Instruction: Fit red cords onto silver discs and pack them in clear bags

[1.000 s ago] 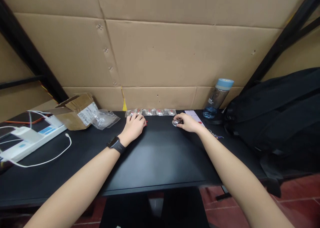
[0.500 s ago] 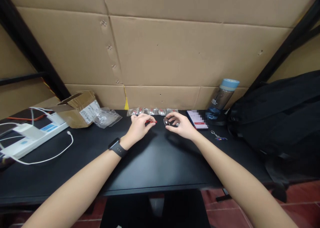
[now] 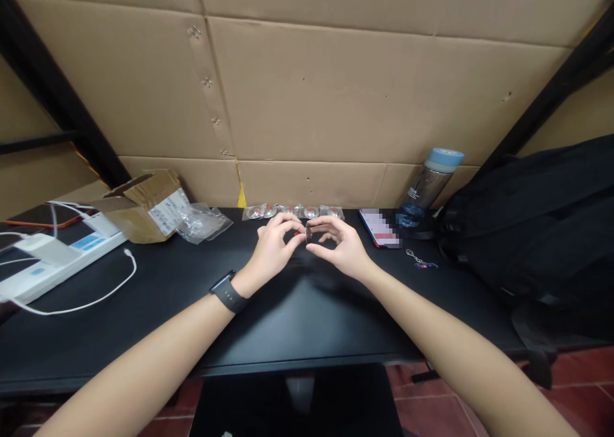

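Over the black table, my right hand is closed on the rim of a small, round, shiny disc, turned nearly edge-on to me. My left hand is pinched around a small red piece, mostly hidden by its fingers, so I cannot tell its kind. Its fingertips meet the disc's left face or come very close to it. Just behind both hands lies a row of several clear packets, holding round silvery things with red marks.
At left are a white power strip with cables, an opened cardboard box and a crumpled plastic bag. To the right are a phone, a keychain, a blue-lidded bottle and a black backpack. Cardboard stands behind.
My hands have come together, the right moving left with the disc and the left shifting slightly right. The disc has turned edge-on. The view has tilted a little.
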`<state>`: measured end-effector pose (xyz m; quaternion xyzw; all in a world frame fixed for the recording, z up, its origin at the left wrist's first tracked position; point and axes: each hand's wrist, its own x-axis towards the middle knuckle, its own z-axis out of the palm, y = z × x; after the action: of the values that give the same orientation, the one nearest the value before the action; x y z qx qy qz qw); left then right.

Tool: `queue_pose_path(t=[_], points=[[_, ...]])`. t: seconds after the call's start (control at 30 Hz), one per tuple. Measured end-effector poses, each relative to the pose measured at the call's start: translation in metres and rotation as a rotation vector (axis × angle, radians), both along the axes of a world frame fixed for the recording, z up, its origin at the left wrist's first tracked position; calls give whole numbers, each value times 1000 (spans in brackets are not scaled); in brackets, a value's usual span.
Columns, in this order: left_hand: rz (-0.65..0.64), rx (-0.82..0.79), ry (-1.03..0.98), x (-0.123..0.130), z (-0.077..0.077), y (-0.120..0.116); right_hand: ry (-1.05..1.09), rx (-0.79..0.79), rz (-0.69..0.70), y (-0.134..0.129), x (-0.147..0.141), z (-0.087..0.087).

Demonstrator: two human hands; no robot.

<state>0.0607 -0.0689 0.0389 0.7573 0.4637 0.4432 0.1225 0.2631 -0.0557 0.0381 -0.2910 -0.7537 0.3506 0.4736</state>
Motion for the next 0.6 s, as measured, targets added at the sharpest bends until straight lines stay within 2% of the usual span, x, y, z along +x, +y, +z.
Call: queue_pose_path(t=[0.33,0.6], points=[[87,58,96,5,3,-7,67,-37,19,1,-3,-6],[143,152,171,5,-4,-5,51,-86,4,5,-2,-7]])
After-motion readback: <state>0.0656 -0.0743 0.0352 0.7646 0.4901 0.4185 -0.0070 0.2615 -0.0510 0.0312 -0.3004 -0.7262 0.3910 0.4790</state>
